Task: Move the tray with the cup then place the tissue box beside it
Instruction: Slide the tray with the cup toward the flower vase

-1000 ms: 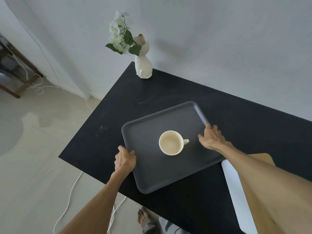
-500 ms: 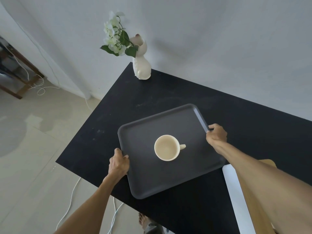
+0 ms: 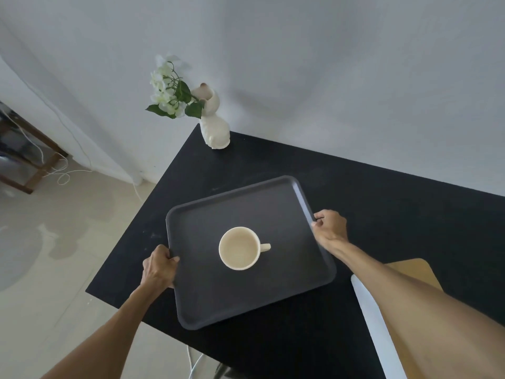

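A dark grey rectangular tray (image 3: 207, 302) lies at an angle on the black table (image 3: 382, 203), near its left front corner. An empty cream cup (image 3: 239, 248) stands upright in the tray's middle, handle pointing right. My left hand (image 3: 158, 266) grips the tray's left rim, thumb over the edge. My right hand (image 3: 329, 225) is closed on the right rim near the far corner. A white and tan box-like object (image 3: 382, 332), perhaps the tissue box, sits at the lower right, largely hidden by my right forearm.
A white vase (image 3: 214, 127) with white flowers and green leaves stands at the table's far left corner by the wall. The table's left edge drops to a tiled floor with white cables (image 3: 64, 173) and wooden furniture legs.
My right hand went from resting open on the tray to closing on its right rim. The left hand kept its grip. The tray has shifted slightly in view.
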